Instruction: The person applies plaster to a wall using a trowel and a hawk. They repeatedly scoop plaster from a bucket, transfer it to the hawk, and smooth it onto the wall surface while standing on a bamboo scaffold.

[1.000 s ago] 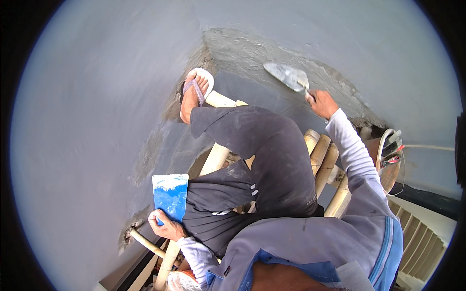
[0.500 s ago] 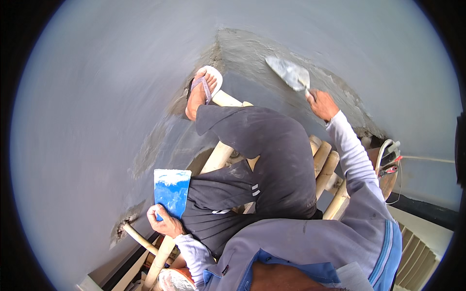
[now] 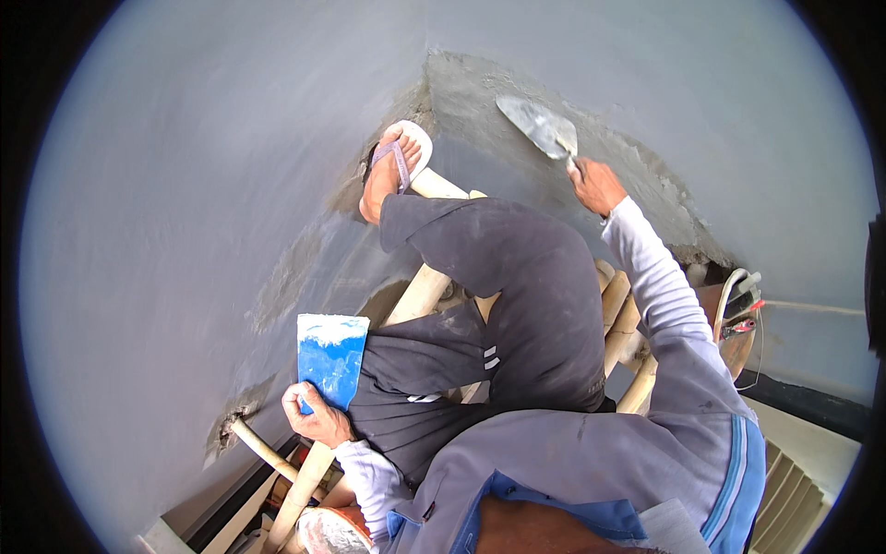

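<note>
My right hand (image 3: 598, 187) is closed round the handle of a pointed metal trowel (image 3: 539, 126). The trowel's blade lies against or just off a band of rough grey plaster (image 3: 637, 171) on the wall to the right of the corner; I cannot tell if it touches. In my left hand (image 3: 317, 415) is a blue plastic scraper (image 3: 332, 362), pinched at its lower end and held beside my bent knee. Whitish paste coats the scraper's upper edge. The trowel's handle is mostly hidden by my fingers.
Bamboo poles (image 3: 423, 294) form a scaffold under my legs. My sandalled foot (image 3: 392, 171) rests by the wall corner. A container with tools (image 3: 734, 319) stands at the right, and an orange bucket (image 3: 334, 531) at the lower left. One pole (image 3: 263, 450) enters a hole in the left wall.
My right hand and the trowel have shifted slightly left and up along the plaster band. The left hand still holds the scraper, nearly in the same place.
</note>
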### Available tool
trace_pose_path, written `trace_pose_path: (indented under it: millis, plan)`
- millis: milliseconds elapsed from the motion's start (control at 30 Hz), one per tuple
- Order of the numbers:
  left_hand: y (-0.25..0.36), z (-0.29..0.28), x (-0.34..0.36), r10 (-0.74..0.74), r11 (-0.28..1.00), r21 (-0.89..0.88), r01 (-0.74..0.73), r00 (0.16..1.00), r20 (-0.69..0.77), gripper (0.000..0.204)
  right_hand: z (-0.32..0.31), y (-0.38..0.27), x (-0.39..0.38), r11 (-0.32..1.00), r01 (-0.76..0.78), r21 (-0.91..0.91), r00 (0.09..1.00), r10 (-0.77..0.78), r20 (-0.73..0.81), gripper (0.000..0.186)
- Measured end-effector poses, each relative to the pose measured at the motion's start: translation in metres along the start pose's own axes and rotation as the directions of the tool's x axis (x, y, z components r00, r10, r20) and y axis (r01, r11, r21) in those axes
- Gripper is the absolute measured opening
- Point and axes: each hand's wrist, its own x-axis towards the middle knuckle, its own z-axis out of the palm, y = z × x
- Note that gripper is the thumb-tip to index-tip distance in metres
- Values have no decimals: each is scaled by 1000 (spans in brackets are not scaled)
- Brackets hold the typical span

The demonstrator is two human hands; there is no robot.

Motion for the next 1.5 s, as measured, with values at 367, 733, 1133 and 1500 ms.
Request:
trace_pose_path:
  millis: [367,733,1133,1500]
  plan:
    - [39,-9,15,-214,773,-495,395,899,383,33,-65,21,-195,476,-375,796,910,24,414,26]
    - [98,-9,23,340,793,-593,141,705,622,51,-65,-65,-192,160,-302,940,377,-885,272,36]
    - [176,-4,15,84,742,-403,535,523,848,34,-72,-38,-239,97,-486,868,541,-747,387,52]
    - [194,6,33,126,673,-356,648,374,919,28,-103,-52,-241,160,-444,882,577,-701,418,54]
